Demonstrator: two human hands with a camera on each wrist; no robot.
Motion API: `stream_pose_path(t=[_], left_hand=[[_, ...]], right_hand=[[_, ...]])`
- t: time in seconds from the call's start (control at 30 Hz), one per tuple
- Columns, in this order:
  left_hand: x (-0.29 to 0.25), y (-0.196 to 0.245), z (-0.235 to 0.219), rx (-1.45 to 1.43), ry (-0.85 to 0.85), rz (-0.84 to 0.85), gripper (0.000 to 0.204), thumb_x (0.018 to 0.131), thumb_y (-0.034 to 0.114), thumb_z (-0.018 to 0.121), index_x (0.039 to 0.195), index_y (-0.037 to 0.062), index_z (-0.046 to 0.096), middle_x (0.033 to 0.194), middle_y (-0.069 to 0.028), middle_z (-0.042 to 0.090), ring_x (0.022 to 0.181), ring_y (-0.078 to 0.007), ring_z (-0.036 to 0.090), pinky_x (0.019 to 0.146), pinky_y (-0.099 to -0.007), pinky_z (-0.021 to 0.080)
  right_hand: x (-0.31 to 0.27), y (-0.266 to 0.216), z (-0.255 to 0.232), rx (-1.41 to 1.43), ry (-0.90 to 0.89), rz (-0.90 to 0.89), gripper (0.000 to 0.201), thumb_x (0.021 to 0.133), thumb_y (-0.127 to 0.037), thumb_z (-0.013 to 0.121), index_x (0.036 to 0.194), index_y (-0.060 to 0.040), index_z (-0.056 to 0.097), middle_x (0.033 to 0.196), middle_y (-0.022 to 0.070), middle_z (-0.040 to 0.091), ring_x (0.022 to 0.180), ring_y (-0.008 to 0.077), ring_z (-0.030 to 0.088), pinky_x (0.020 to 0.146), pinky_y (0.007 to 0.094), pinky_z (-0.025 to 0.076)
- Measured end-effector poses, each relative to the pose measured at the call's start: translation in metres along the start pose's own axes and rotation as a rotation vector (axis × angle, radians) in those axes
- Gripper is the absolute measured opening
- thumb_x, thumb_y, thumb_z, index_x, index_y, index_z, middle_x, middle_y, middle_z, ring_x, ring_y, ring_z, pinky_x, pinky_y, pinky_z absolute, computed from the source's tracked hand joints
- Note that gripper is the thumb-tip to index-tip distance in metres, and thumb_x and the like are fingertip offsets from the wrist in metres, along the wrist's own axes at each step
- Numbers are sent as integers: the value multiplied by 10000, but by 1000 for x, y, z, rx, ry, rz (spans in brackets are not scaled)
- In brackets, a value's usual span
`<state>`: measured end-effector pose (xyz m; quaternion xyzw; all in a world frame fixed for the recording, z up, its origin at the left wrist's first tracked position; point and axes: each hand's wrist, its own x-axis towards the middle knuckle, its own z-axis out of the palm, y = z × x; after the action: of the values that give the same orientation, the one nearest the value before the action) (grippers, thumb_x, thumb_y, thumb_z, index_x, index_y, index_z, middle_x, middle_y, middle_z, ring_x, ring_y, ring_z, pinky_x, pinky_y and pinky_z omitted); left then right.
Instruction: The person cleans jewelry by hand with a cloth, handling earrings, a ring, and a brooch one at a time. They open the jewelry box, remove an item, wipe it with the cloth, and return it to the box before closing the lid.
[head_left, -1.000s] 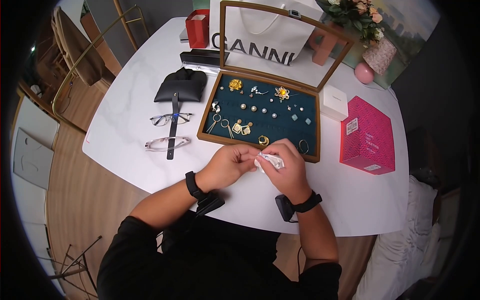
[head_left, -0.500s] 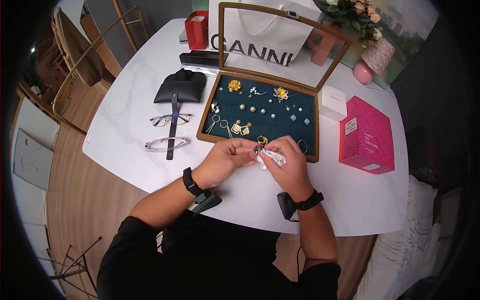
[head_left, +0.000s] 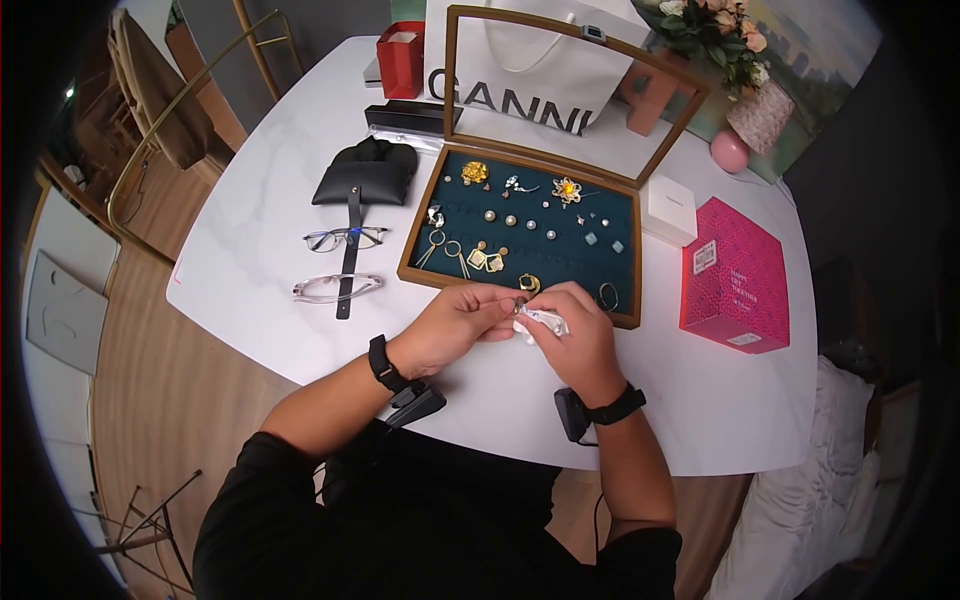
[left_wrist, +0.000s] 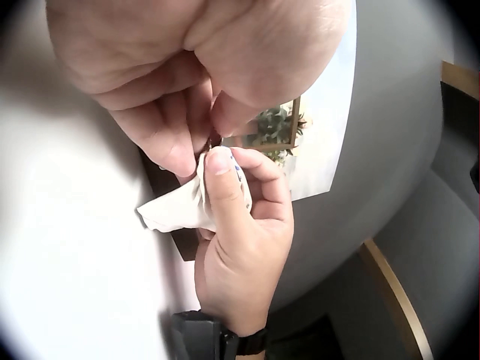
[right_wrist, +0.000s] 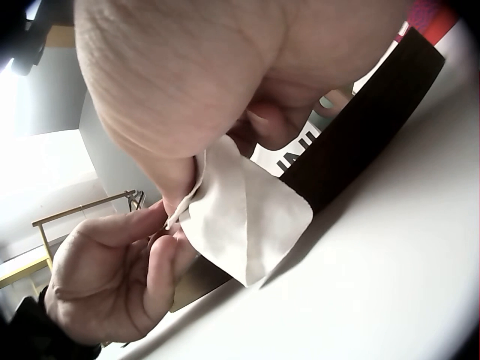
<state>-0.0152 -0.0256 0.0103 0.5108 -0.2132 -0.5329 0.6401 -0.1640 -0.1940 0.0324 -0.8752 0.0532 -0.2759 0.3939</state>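
Note:
Over the front edge of a wooden jewelry box (head_left: 425,279), both hands meet. My left hand (head_left: 448,327) pinches a small dark metallic piece of jewelry (left_wrist: 214,140) between thumb and fingertips, which mostly hide it. A white cloth (right_wrist: 247,217) is bunched in my right hand (head_left: 577,338), thumb pressing it against the fingers right at the piece. One corner of the cloth hangs loose below the right hand. On the box's dark green lining lie several earrings and brooches, among them a gold ring-shaped piece (head_left: 529,284) just beyond the fingertips.
The box's glass lid (head_left: 560,95) stands raised before a white paper bag (head_left: 510,100). Left lie a black pouch (head_left: 365,175) and two pairs of glasses, the lower one clear pink glasses (head_left: 335,288). At right are a small white box (head_left: 670,210) and a pink box (head_left: 735,275).
The left fingers and the cloth have shifted slightly around the small piece, which showed more plainly half a second ago. Both hands stay in the same place; the head view has tilted a little.

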Motion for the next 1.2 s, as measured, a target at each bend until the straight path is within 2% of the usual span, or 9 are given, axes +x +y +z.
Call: stream_pose_path(t=[0.1, 0.2, 0.3, 0.5, 0.7, 0.9, 1.0, 1.1, 1.2], left_hand=[[1, -2, -1, -22, -19, -44, 341, 1187, 175, 563, 1468, 21, 678, 1363, -41, 734, 1197, -80, 703, 1057, -240, 588], [-1, -1, 1, -23, -23, -73, 336, 1187, 145, 545, 1473, 27, 675, 1370, -38, 732, 1190, -77, 705, 1056, -244, 590], [-1, -2, 3, -23, -29, -80, 356, 1201, 194, 529, 1485, 24, 659, 1359, -54, 736, 1186, -84, 711, 1047, -234, 588], [-1, 2, 0, -273, 3, -160, 292, 1177, 171, 575, 1407, 39, 700, 1303, -52, 753, 1144, -96, 740, 1032, -251, 606], [1, -1, -5, -275, -51, -140, 276, 1160, 173, 618, 1384, 44, 714, 1296, -63, 760, 1134, -100, 746, 1022, -253, 617], [-3, 9, -3, -281, -16, -110, 275, 1167, 167, 603, 1371, 23, 717, 1292, -68, 760, 1129, -111, 749, 1032, -250, 620], [0, 6, -6, -300, 13, -85, 293, 1171, 132, 578, 1396, -14, 696, 1306, -110, 760, 1157, -159, 764, 1034, -270, 638], [0, 5, -7, -227, 4, -49, 276, 1168, 150, 596, 1377, 19, 722, 1261, -48, 767, 1128, -86, 740, 998, -213, 624], [-1, 6, -1, -152, 41, -69, 279, 1166, 152, 603, 1377, 19, 727, 1247, -38, 770, 1121, -71, 735, 982, -201, 623]], right_hand=[[0, 0, 2, 8, -7, -27, 212, 880, 3, 875, 1041, -27, 740, 1024, 106, 723, 916, 279, 730, 806, 353, 582], [-1, 0, 4, -7, -11, -45, 213, 878, 7, 875, 1041, -27, 743, 1019, 104, 721, 914, 284, 724, 808, 355, 581], [0, 0, 4, -33, -16, -88, 186, 883, -33, 870, 1029, -41, 756, 1030, 92, 718, 940, 308, 722, 820, 391, 591], [2, -5, 3, -126, -43, -181, 178, 842, -8, 864, 996, -47, 783, 1018, 74, 709, 964, 292, 695, 838, 391, 579], [2, -6, 0, -119, -52, -194, 233, 808, 11, 869, 1018, -61, 797, 1029, 65, 692, 974, 293, 681, 850, 397, 575], [3, -9, -5, -114, -28, -174, 234, 809, -9, 885, 1018, -76, 807, 1020, 57, 683, 958, 292, 671, 825, 397, 573], [3, -7, -6, -127, 2, -162, 205, 824, -31, 893, 1008, -79, 816, 1008, 53, 684, 942, 289, 666, 810, 396, 572], [4, -5, -10, -164, 21, -148, 175, 838, -47, 895, 992, -73, 816, 990, 55, 681, 914, 287, 660, 790, 397, 569], [3, -3, -11, -148, 42, -142, 161, 843, -36, 890, 982, -66, 812, 980, 68, 681, 907, 290, 673, 786, 396, 573]])
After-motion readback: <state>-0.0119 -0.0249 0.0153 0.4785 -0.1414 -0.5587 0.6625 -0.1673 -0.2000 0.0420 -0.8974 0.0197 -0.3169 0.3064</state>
